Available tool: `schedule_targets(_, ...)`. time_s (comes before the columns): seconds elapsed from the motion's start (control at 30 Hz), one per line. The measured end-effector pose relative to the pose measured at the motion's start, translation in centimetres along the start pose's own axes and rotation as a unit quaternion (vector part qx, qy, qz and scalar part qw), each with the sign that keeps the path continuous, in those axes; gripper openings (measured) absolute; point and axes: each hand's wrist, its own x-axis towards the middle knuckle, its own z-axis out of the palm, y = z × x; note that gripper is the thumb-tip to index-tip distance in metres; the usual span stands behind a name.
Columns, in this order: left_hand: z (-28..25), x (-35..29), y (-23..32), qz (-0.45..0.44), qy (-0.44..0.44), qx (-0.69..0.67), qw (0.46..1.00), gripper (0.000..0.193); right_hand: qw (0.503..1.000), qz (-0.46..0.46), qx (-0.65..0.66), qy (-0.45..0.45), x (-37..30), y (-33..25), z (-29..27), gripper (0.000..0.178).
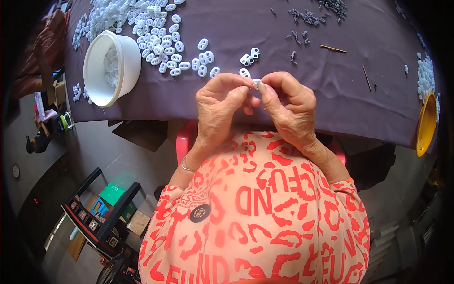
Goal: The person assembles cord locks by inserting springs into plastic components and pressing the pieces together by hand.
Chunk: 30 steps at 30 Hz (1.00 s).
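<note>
Left hand [220,106] and right hand [288,106] meet, fingertips pinched on one small white plastic piece [256,84]. Purple tablecloth [265,99] beneath; white plastic bowl [124,59] sits well left.

White plastic pieces [161,35] and white bowl [111,68] left of the hands, on a dark purple cloth [331,90]; yellow dish [425,124] far right.

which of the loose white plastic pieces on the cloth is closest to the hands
The single white piece lying just above the left hand, almost touching its knuckles; the white pair and the others lie farther up the cloth.
</note>
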Motion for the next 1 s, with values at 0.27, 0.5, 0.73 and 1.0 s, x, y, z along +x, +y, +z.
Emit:
schedule_targets(0.27, -0.5, 0.0, 0.1, -0.025, 0.003, -0.076, 0.997, 0.007, 1.0, -0.01, -0.008, 0.015, -0.2, 0.2, 0.0, 0.004)
schedule_targets(0.5, -0.8, 0.1, 0.0, -0.019, -0.049, -0.058, 0.997, 0.008, 0.999, -0.043, 0.001, 0.012, -0.2, 0.1, -0.1, 0.004)
schedule_targets(0.73, -1.1, 0.0, -0.1, -0.046, -0.022, -0.062, 0.997, 0.012, 1.0, 0.019, 0.021, -0.007, -0.3, -0.1, -0.4, 0.006)
schedule_targets(1.0, -0.3, -0.2, 0.4, -0.066, -0.003, -0.029, 0.997, 0.021, 0.986, 0.126, 0.108, -0.026, 0.1, -0.7, -1.0, 0.009)
